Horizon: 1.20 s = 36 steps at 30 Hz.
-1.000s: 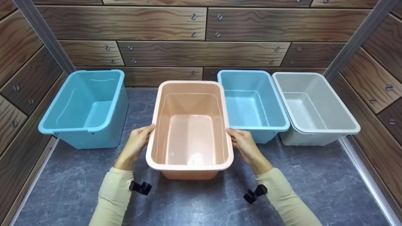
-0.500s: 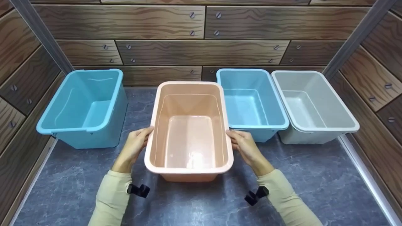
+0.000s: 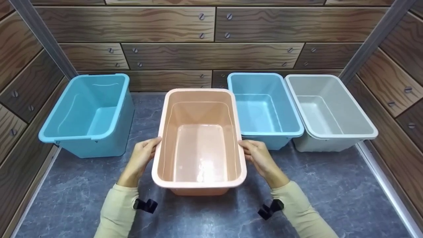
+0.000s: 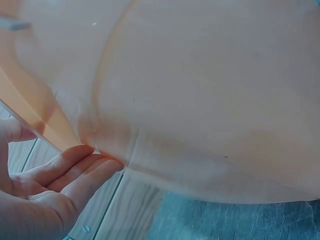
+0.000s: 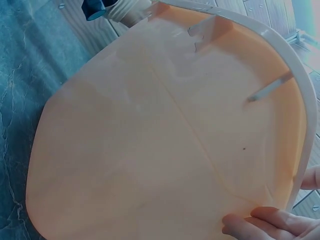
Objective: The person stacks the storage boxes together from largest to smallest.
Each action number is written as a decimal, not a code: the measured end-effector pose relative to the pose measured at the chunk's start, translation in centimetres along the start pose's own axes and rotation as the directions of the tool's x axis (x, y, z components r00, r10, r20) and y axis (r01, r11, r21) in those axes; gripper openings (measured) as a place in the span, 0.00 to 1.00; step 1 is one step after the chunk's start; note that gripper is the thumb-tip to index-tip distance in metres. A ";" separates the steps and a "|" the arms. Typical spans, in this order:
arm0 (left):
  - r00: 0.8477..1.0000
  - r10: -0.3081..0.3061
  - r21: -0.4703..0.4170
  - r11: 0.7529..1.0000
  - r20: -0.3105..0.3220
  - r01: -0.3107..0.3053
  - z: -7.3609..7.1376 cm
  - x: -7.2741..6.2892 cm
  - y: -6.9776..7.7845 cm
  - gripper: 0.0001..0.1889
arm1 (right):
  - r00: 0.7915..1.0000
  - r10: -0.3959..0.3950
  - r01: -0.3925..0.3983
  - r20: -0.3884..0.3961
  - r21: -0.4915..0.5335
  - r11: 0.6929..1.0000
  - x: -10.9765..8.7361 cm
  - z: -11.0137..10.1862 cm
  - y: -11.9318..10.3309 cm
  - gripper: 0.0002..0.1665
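Gripping peach bin [image 3: 199, 145] by side rims: left hand [image 3: 142, 155], right hand [image 3: 259, 157], fingers curled under; bin mid-table [image 3: 330, 185], beside 2 blue bins.

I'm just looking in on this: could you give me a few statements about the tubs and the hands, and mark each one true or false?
1. Both hands hold the peach tub. True: the left hand and the right hand are on its long sides.
2. The peach tub has toys in it. False: it is empty.
3. Two blue tubs are on the surface. True: the left blue tub and the right blue tub.
4. The grey tub stands at the far left. False: it is at the far right, beside the right blue tub.
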<state>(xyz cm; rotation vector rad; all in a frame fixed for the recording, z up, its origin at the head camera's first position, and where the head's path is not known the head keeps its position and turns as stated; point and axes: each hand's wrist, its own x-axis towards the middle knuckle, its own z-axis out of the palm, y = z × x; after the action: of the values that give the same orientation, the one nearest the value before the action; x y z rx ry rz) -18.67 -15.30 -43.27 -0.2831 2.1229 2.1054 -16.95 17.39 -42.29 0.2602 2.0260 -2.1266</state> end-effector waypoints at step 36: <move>1.000 0.022 -0.002 1.000 -0.014 -0.022 -0.1 -1.4 -0.3 0.20 | 1.000 -0.003 0.002 -0.016 -0.013 1.000 -1.1 -0.1 0.2 0.24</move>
<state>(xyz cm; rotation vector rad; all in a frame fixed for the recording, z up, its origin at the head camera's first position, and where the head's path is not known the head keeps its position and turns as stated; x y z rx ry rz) -17.23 -15.31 -43.26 -0.2765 2.1419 2.1239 -15.86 17.51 -42.25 0.2742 2.0493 -2.1193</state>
